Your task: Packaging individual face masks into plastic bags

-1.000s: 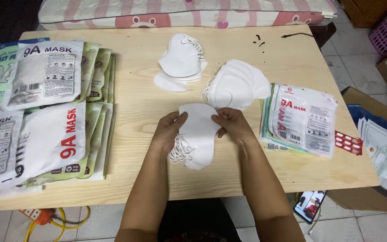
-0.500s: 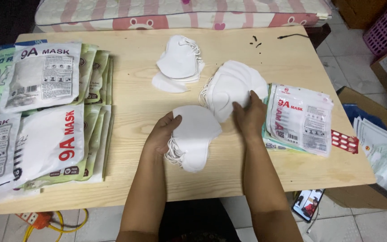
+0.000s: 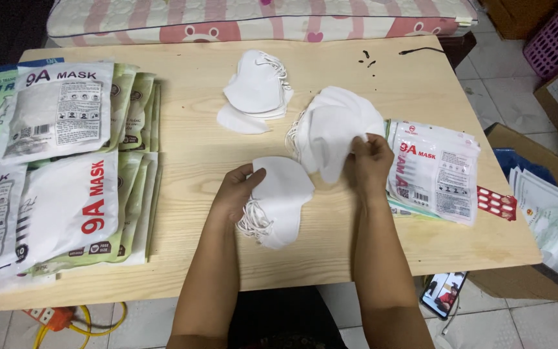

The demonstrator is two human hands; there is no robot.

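Note:
My left hand (image 3: 235, 192) grips a small stack of white face masks (image 3: 279, 200) by its left edge; the stack rests on the wooden table (image 3: 188, 139) near the front middle, ear loops hanging at its lower left. My right hand (image 3: 371, 158) pinches the top mask of a larger loose pile of white masks (image 3: 334, 129) to the right of centre. A third, smaller pile of white masks (image 3: 256, 90) lies farther back.
Stacks of packaged masks in white and green pouches (image 3: 53, 168) cover the table's left side. More flat pouches (image 3: 435, 169) lie at the right edge beside a red blister strip (image 3: 496, 202). A phone (image 3: 444, 294) and cardboard boxes sit on the floor at right.
My right hand left the small stack, moved right and back, and took hold of a mask on the larger pile. My left hand stayed on the small stack.

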